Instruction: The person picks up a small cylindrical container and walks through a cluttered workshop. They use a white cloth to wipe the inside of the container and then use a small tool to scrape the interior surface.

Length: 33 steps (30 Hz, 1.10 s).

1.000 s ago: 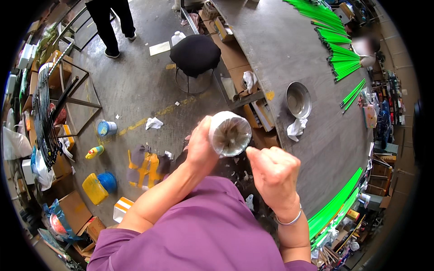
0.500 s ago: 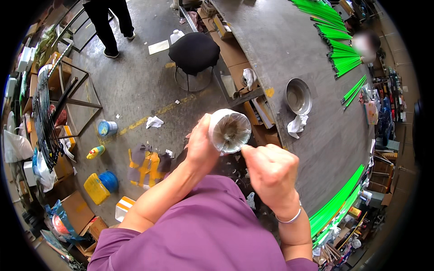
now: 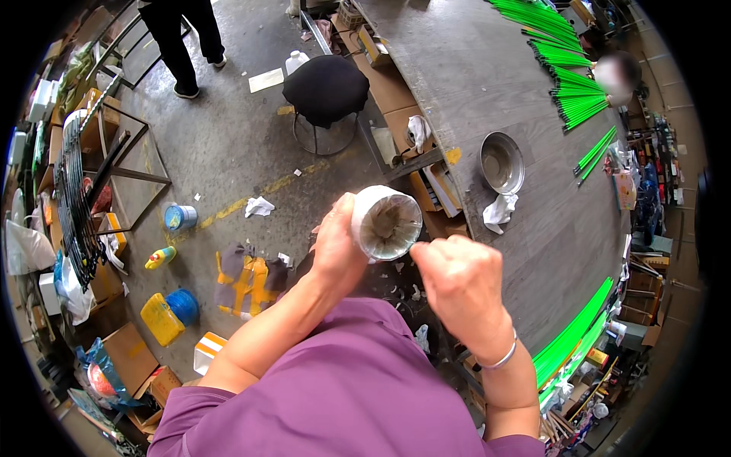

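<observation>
My left hand [image 3: 339,245] is wrapped round the side of a white cylinder [image 3: 367,221], which looks like a cup or a short tube. Its round end tilts up and shows a hollow with a shiny, streaked, clear lining; I cannot tell if this is plastic film. Close to the right side of the rim, my right hand [image 3: 462,288] is closed in a pinch, thumb side towards the cylinder. Whatever those fingers hold, if anything, is hidden. Both hands are in front of my body, left of the grey table [image 3: 533,228].
On the table are a metal bowl [image 3: 502,163], a crumpled white cloth [image 3: 499,213] and bundles of green rods [image 3: 579,99]. A black stool [image 3: 327,91] stands ahead. Floor items include a blue can [image 3: 180,217] and a yellow container [image 3: 163,319]. Another person's legs [image 3: 183,46] show far left.
My right wrist and forearm have shifted right and turned slightly, while the fingers stay close to the rim. The cylinder has tilted a little, and its hollow shows less glare.
</observation>
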Each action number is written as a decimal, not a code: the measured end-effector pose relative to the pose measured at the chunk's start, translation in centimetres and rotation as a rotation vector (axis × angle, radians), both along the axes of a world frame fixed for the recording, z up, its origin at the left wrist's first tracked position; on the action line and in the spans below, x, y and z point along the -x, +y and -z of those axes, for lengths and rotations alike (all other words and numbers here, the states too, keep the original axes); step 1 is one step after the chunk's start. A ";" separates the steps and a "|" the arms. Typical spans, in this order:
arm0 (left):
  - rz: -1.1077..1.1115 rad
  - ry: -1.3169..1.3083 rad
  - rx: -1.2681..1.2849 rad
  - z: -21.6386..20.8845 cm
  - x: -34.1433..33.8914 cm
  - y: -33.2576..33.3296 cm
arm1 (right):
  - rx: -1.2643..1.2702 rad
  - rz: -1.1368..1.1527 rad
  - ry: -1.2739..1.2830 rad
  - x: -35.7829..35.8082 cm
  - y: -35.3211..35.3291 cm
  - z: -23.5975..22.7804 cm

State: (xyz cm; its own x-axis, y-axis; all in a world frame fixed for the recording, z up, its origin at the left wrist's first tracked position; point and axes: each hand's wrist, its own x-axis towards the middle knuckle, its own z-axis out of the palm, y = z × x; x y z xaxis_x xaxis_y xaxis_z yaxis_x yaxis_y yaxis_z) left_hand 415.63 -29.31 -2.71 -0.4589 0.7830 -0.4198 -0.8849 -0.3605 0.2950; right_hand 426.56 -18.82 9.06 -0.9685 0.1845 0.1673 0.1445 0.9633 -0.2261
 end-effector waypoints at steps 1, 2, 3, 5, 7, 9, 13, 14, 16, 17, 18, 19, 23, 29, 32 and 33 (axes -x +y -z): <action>-0.004 0.002 -0.002 0.1 0.0 0.0 | -0.020 0.038 -0.001 0.0 0.5 -0.3; -0.011 0.003 0.003 0.3 -0.1 -0.1 | -0.013 0.032 0.002 0.1 0.6 -0.8; -0.017 0.016 -0.003 0.7 -0.2 -0.2 | -0.007 0.026 0.006 0.1 0.6 -1.1; -0.025 0.045 -0.021 1.4 -0.2 -0.2 | 0.013 -0.050 -0.074 0.2 0.0 -0.8; -0.021 0.038 0.004 1.0 -0.3 0.0 | -0.029 -0.021 -0.045 0.4 0.4 -0.8; -0.023 0.031 0.030 0.5 -0.2 -0.2 | -0.031 0.014 -0.003 0.7 0.6 -1.3; -0.025 0.049 0.038 0.1 -0.2 0.0 | -0.030 -0.033 -0.029 0.5 0.7 -0.3; -0.031 0.056 0.050 0.2 -0.3 -0.1 | -0.046 0.013 -0.002 0.7 0.9 -0.8; -0.023 0.038 0.023 0.5 -0.1 -0.2 | -0.067 0.070 0.070 0.9 0.9 -1.2; -0.013 0.031 0.000 0.5 0.1 0.0 | -0.057 0.045 0.044 0.8 0.7 -0.8; -0.013 0.037 -0.006 0.4 0.0 0.0 | -0.047 0.021 0.019 0.6 0.4 -0.2; -0.012 0.042 -0.012 0.2 0.0 0.0 | -0.037 -0.003 -0.007 0.2 0.1 0.2; -0.020 -0.007 -0.043 0.4 0.1 0.2 | -0.085 0.101 0.094 0.5 0.3 -1.0; -0.014 -0.003 -0.021 1.4 -0.1 0.2 | 0.004 0.083 0.128 0.0 -0.4 -0.7; -0.007 0.026 -0.046 1.2 -0.2 0.4 | -0.042 0.024 0.039 -0.3 0.1 0.9; -0.007 0.034 -0.076 0.6 -0.2 0.5 | 0.005 0.012 0.047 -0.7 -0.6 0.8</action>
